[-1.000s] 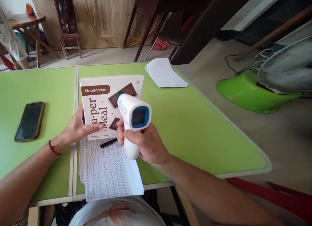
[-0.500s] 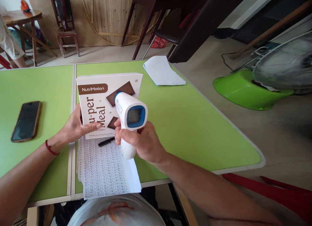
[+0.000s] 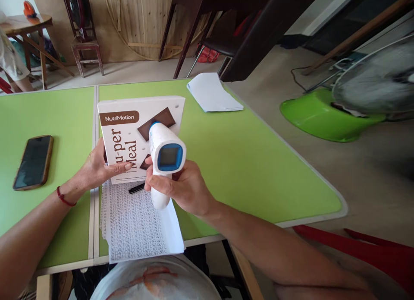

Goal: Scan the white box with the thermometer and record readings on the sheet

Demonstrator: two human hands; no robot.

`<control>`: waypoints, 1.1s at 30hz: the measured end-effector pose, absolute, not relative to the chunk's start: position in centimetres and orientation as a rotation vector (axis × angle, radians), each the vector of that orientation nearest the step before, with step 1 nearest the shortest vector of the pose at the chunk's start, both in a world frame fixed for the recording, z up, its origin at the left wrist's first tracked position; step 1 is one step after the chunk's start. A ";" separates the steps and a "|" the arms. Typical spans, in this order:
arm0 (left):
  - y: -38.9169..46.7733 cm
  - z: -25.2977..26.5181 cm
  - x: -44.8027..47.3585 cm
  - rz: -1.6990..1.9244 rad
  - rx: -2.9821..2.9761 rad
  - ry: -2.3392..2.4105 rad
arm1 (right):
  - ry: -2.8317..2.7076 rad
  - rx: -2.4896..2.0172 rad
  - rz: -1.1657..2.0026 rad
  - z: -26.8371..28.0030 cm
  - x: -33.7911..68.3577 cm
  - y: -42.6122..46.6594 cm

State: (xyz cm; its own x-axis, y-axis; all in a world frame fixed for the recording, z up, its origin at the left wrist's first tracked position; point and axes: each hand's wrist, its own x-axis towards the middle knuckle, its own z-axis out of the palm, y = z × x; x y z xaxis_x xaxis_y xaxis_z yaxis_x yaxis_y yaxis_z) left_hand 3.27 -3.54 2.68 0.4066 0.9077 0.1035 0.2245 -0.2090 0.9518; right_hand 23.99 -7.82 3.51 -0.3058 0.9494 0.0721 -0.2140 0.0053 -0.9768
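Note:
My left hand (image 3: 98, 166) grips the lower left side of a white and brown NutriMotion box (image 3: 155, 105), thumb across its front. The box stands tilted up, its printed face toward me. In my right hand (image 3: 184, 185) is a white infrared thermometer (image 3: 160, 138), held by its handle. Its blue-rimmed screen faces me and its front end points at the box, hiding part of the print; whether they touch I cannot tell. Below the box lie sheets of closely written paper (image 3: 139, 226), with a black pen (image 3: 136, 188) on top, partly hidden by the thermometer and my fingers.
A phone (image 3: 33, 162) lies at the left of the green table (image 3: 246, 170). Blank folded paper (image 3: 210, 93) rests near the far edge. Beyond the right edge are a green stool (image 3: 310, 118) and a fan (image 3: 378, 80). A person's leg (image 3: 22, 82) shows at far left.
The thermometer and my right hand have shifted slightly left, and the screen now faces me more squarely. The whole view has moved a little. My left hand keeps its hold on the box.

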 end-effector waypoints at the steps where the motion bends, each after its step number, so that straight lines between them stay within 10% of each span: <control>1: -3.5 2.6 3.2 0.875 1.685 1.015 | -1.295 -0.865 1.487 3.5 24.0 -7.8; 21: -3.9 2.6 3.2 1.014 1.592 1.124 | -1.395 -0.826 1.402 3.4 25.1 -7.1; 33: -1.5 1.8 0.8 1.280 1.737 1.225 | -1.945 -1.341 0.766 1.6 31.8 -1.7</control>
State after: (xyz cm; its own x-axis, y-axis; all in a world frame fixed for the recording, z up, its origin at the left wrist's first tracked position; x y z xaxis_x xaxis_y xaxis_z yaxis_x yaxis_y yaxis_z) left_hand 0.78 -1.46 1.76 0.0870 0.9352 0.3432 0.3022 -0.3531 0.8854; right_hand 31.77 -1.66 1.62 -0.2692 0.9460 0.1807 0.5687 0.3075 -0.7629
